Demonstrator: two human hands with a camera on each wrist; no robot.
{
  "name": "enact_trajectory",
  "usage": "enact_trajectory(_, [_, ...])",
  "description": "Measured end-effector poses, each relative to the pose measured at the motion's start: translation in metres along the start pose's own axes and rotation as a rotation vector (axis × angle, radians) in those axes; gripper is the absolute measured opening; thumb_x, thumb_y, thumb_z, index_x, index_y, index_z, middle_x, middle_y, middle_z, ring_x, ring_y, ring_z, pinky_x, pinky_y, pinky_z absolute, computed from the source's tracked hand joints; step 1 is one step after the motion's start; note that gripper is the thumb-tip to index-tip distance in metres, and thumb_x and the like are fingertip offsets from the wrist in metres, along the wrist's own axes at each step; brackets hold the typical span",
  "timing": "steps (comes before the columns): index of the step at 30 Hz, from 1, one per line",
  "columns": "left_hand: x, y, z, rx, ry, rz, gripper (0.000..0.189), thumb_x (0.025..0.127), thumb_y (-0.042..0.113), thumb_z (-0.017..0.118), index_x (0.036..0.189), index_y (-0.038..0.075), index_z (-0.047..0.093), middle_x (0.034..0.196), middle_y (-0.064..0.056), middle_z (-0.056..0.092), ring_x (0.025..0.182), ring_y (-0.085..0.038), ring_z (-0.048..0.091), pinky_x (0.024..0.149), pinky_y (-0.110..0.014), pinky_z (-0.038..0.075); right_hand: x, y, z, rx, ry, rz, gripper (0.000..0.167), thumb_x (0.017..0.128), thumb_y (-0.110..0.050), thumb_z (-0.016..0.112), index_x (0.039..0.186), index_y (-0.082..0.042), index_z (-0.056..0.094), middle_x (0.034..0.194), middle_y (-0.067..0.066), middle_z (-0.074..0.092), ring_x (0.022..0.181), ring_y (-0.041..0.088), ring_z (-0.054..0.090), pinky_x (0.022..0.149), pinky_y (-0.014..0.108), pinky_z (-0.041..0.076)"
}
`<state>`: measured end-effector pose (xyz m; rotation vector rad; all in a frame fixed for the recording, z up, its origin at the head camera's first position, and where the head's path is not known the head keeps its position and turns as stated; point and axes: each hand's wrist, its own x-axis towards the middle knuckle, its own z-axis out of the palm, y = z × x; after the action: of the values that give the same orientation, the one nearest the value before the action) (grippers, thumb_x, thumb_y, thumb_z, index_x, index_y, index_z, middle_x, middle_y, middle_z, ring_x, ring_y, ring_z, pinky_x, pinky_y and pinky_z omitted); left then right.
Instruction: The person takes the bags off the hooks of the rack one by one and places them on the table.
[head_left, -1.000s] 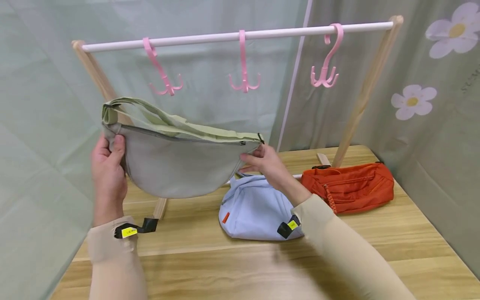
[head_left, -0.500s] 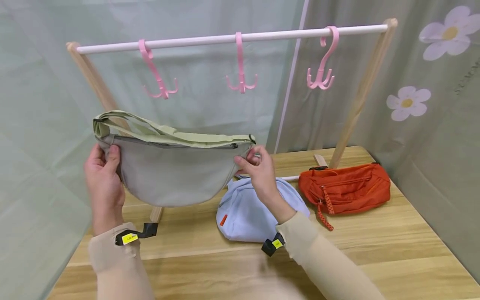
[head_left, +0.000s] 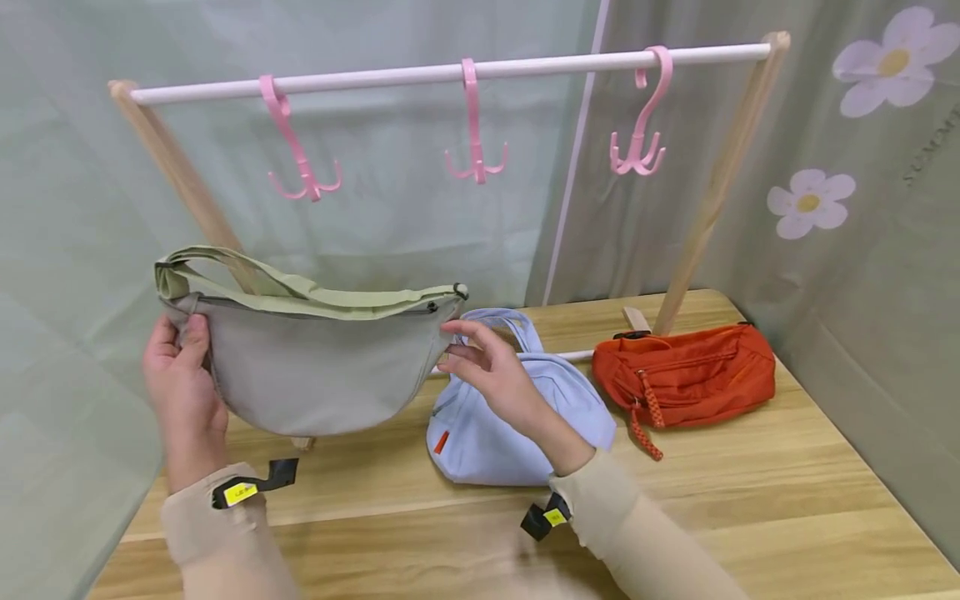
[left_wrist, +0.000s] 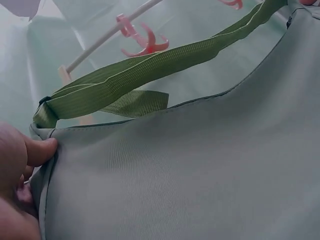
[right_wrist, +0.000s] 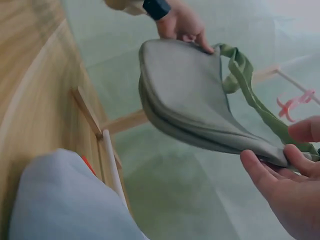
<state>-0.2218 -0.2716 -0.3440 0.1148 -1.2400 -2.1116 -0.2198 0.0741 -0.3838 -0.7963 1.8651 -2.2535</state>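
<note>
A grey half-moon shoulder bag (head_left: pixel 322 358) with a pale green webbing strap (head_left: pixel 315 296) hangs in the air at the left, zip edge up. My left hand (head_left: pixel 183 379) pinches its left end, thumb on the front face; the left wrist view shows this thumb (left_wrist: pixel 42 151) at the seam. At the bag's right end, my right hand (head_left: pixel 498 379) has its fingers spread and fairly straight, tips right at the edge. The right wrist view has these fingertips (right_wrist: pixel 250 156) beside the tapered end. Behind the right hand, a light blue bag (head_left: pixel 517 433) sits on the table.
Three pink hooks, such as the middle one (head_left: pixel 476 125), hang from the white rail (head_left: pixel 360 79) of a wood-legged rack. An orange-red bag (head_left: pixel 697 375) lies at the right of the wooden table (head_left: pixel 750 500). Fabric curtains surround the back and sides.
Both hands and the grey bag have moved left and lower. The right hand's fingers have loosened and spread at the bag's end. More of the light blue bag shows, including its strap.
</note>
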Motion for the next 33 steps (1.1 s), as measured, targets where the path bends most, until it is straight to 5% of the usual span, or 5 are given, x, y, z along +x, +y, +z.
enact_trajectory(7, [0.003, 0.002, -0.016, 0.074, 0.117, -0.041, 0.031, 0.096, 0.005, 0.071, 0.126, 0.010, 0.064, 0.103, -0.005, 0.065, 0.095, -0.012, 0.060, 0.076, -0.017, 0.047, -0.004, 0.006, 0.007, 0.051, -0.143, 0.080, 0.055, 0.103, 0.004, 0.054, 0.156, 0.004, 0.038, 0.164, 0.017, 0.034, 0.144, 0.038, 0.045, 0.111, 0.043, 0.047])
enact_trajectory(15, [0.006, 0.005, -0.022, 0.004, 0.131, 0.004, 0.029, 0.096, -0.005, 0.067, 0.123, 0.005, 0.064, 0.109, -0.007, 0.063, 0.102, -0.013, 0.058, 0.083, -0.017, 0.046, -0.004, 0.008, 0.010, 0.023, -0.181, 0.153, 0.057, 0.104, -0.001, 0.055, 0.159, -0.004, 0.038, 0.166, 0.010, 0.032, 0.146, 0.031, 0.045, 0.113, 0.041, 0.045])
enact_trajectory(22, [0.006, 0.006, -0.026, 0.041, 0.195, 0.010, 0.033, 0.094, -0.006, 0.070, 0.124, 0.008, 0.066, 0.102, -0.007, 0.061, 0.096, -0.012, 0.058, 0.078, -0.015, 0.049, -0.008, 0.007, 0.019, 0.019, -0.222, 0.222, 0.061, 0.105, -0.006, 0.057, 0.161, -0.009, 0.035, 0.168, 0.007, 0.031, 0.148, 0.025, 0.043, 0.114, 0.038, 0.042])
enact_trajectory(28, [0.009, 0.009, -0.029, 0.248, 0.196, -0.099, 0.042, 0.096, -0.004, 0.068, 0.131, 0.018, 0.060, 0.099, -0.001, 0.055, 0.087, -0.009, 0.051, 0.070, -0.012, 0.045, -0.008, 0.016, 0.018, 0.028, -0.213, 0.282, 0.061, 0.106, -0.009, 0.056, 0.163, -0.010, 0.032, 0.168, 0.012, 0.030, 0.148, 0.028, 0.043, 0.119, 0.042, 0.037])
enact_trajectory(33, [0.011, 0.005, -0.036, 0.506, 0.112, -0.229, 0.046, 0.100, 0.002, 0.063, 0.136, 0.027, 0.049, 0.098, 0.004, 0.054, 0.085, -0.007, 0.050, 0.065, -0.013, 0.041, -0.009, 0.030, 0.017, -0.018, -0.204, 0.367, 0.062, 0.105, -0.011, 0.057, 0.163, -0.010, 0.033, 0.168, 0.012, 0.030, 0.147, 0.029, 0.043, 0.119, 0.042, 0.035])
